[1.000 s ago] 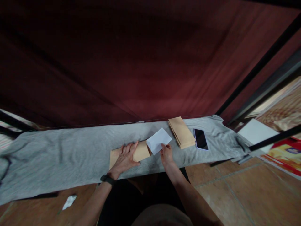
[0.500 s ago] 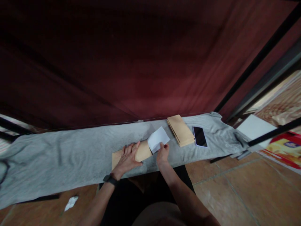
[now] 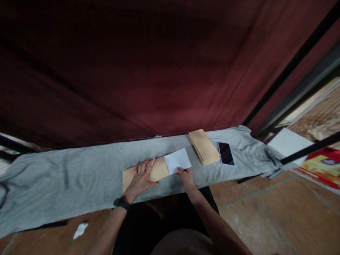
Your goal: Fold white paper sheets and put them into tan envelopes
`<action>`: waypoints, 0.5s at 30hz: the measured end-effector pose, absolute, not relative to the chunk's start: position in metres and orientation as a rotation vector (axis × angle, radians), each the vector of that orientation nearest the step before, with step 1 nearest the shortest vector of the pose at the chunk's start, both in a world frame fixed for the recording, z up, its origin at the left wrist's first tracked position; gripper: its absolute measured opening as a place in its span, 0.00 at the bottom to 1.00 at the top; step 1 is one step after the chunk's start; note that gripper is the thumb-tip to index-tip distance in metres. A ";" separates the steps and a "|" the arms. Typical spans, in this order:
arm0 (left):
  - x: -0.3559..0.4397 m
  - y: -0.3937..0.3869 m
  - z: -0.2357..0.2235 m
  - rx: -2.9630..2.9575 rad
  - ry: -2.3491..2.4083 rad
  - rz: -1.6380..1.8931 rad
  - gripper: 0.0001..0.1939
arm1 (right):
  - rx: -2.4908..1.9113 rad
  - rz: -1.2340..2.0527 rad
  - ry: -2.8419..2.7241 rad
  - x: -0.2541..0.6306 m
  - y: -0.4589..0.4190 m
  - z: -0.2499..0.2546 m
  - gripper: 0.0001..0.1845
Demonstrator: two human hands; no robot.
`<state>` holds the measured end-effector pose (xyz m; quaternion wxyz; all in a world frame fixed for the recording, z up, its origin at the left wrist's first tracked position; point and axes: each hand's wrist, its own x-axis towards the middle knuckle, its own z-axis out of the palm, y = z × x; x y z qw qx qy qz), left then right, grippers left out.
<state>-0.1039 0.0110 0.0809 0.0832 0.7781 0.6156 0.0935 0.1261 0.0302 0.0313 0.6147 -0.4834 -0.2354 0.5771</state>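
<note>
A brown paper envelope (image 3: 160, 168) lies on the grey cloth in front of me. Across it rests my left hand (image 3: 142, 180), its fingers over the far side and its thumb along the near edge, keeping hold of the envelope. A white sheet of paper (image 3: 178, 160) sticks out of the envelope's right end; how far it reaches inside is hidden. My right hand (image 3: 184, 175) pinches the sheet's near edge between thumb and fingers. A small stack of brown envelopes (image 3: 204, 147) lies just right of the sheet.
A phone (image 3: 226, 154) lies right of the stack on the cloth-covered bench (image 3: 87, 170). Behind rises a dark red panel (image 3: 164, 88). A crumpled white scrap (image 3: 80, 230) is on the tiled floor, and a white board (image 3: 288, 143) stands at the right.
The envelope and my left hand have shifted slightly left. The white sheet has turned to line up more with the envelope, and my right hand has moved a little lower along its edge.
</note>
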 end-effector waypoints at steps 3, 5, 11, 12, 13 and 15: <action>-0.106 0.014 0.081 2.349 1.793 0.239 0.60 | -1.127 1.417 -0.540 0.139 0.030 0.040 0.17; -0.107 0.016 0.081 2.365 1.762 0.220 0.60 | -1.076 1.493 -0.519 0.149 0.031 0.046 0.16; -0.103 0.020 0.081 2.363 1.728 0.181 0.59 | -1.085 1.378 -0.472 0.177 0.037 0.050 0.16; -0.102 0.021 0.082 2.359 1.726 0.172 0.60 | -1.133 1.329 -0.504 0.179 0.039 0.049 0.14; -0.101 0.021 0.082 2.355 1.724 0.166 0.60 | -1.172 1.296 -0.542 0.180 0.040 0.048 0.12; -0.099 0.022 0.083 2.346 1.715 0.154 0.60 | -1.207 1.273 -0.612 0.178 0.042 0.044 0.10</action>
